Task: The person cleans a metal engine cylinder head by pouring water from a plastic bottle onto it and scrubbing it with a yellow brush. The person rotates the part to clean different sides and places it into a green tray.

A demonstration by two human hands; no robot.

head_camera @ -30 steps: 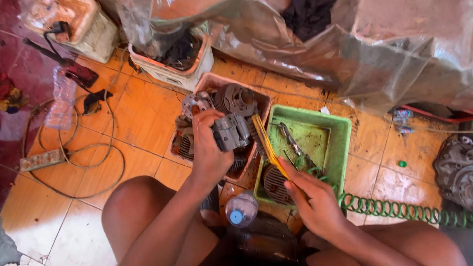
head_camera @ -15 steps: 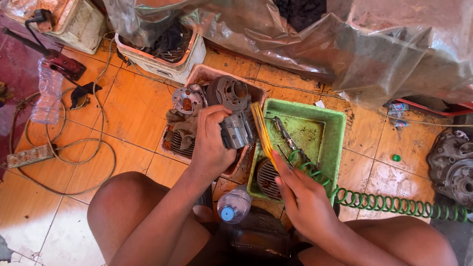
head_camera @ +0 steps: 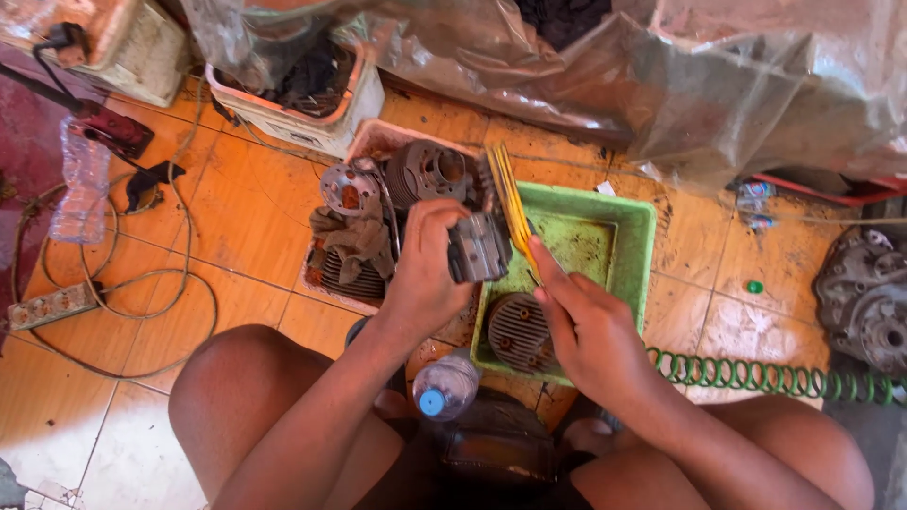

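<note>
The left hand (head_camera: 425, 274) has its grip clenched around a grey finned engine block (head_camera: 479, 247), held up just left of the green tray (head_camera: 642, 236) and over the edge of the pink tray (head_camera: 370, 142) beside it. Far to the left of the green tray lie a power strip (head_camera: 49, 305) with looping cable (head_camera: 179, 312) and a crumpled clear bottle (head_camera: 76, 184) on the orange tiled floor (head_camera: 255, 227). Nearer, the pink tray holds a round flanged part (head_camera: 342, 187), a finned cylinder (head_camera: 427, 172) and a dirty rag (head_camera: 354, 238). Below the tray's near left corner stands a water bottle with a blue cap (head_camera: 442, 385). The right hand (head_camera: 586, 326) has its grip pinched on a yellow brush (head_camera: 510, 203), whose bristle end stands up against the right side of the block, above the green tray's left rim. Inside that tray, at its near left corner, rests a round finned head (head_camera: 518, 331). To the right of the tray a green coiled hose (head_camera: 756, 376) runs along the floor, and further right sits a grey engine casing (head_camera: 864, 302). To do the brushing well, I judge the block should stay firmly braced over the tray so loosened dirt drops in, with the bristles worked along the fins, not across them.
</note>
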